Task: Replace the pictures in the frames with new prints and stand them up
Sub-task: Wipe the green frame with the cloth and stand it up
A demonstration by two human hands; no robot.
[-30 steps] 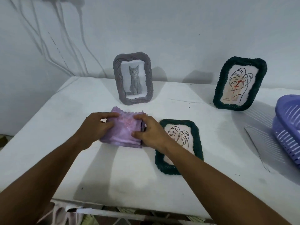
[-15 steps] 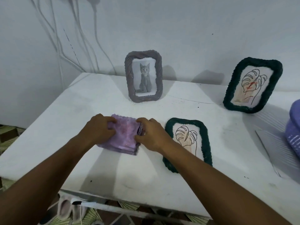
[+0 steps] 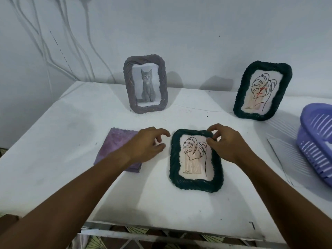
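A dark green frame (image 3: 195,185) with a leaf line drawing lies flat on the white table (image 3: 53,150). My right hand (image 3: 228,144) hovers over its upper right corner, fingers curled and apart, holding nothing. My left hand (image 3: 145,146) is open just left of that frame, above the right edge of a folded purple cloth (image 3: 115,148). At the back a grey frame (image 3: 145,86) with a kitten photo stands upright. A second dark green frame (image 3: 262,90) with a leaf drawing stands at the back right.
A purple slatted plastic basket (image 3: 318,141) sits at the right edge of the table. A clear sheet (image 3: 283,151) lies flat in front of it. White cables (image 3: 53,51) hang down the wall at the back left.
Both hands have let go of the purple cloth and moved right to the flat green frame. The cloth now lies on the table.
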